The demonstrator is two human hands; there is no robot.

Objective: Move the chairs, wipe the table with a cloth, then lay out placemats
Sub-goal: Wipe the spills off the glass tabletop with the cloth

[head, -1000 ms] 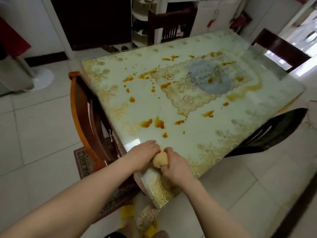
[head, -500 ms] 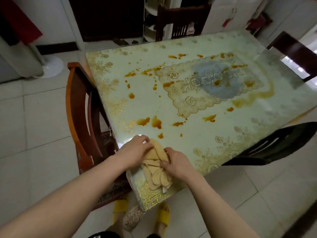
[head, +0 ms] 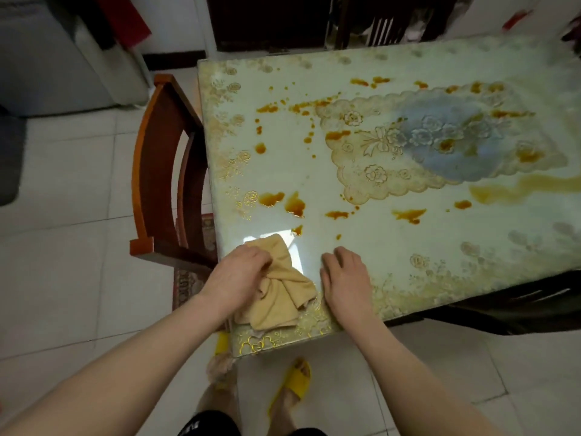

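A crumpled tan cloth [head: 283, 294] lies on the near corner of the glass-topped table [head: 361, 247]. My left hand [head: 234, 278] lies on the cloth's left side, its fingers curled into the fabric. My right hand [head: 344, 278] rests flat on the glass just right of the cloth, fingers spread, holding nothing. Several orange-brown stains [head: 294, 204] spot the tabletop beyond the hands, and a larger smear [head: 518, 188] runs along the right. No placemats are in view.
An orange-brown wooden chair [head: 163, 171] stands tucked against the table's left side. A dark chair [head: 518, 306] sits at the near right edge, another dark chair [head: 386, 23] at the far end. My feet in yellow slippers [head: 294, 382] stand on white floor tiles.
The cloth went from a ball held between both hands to spread out on the corner. My right hand let go and now lies on the glass beside it.
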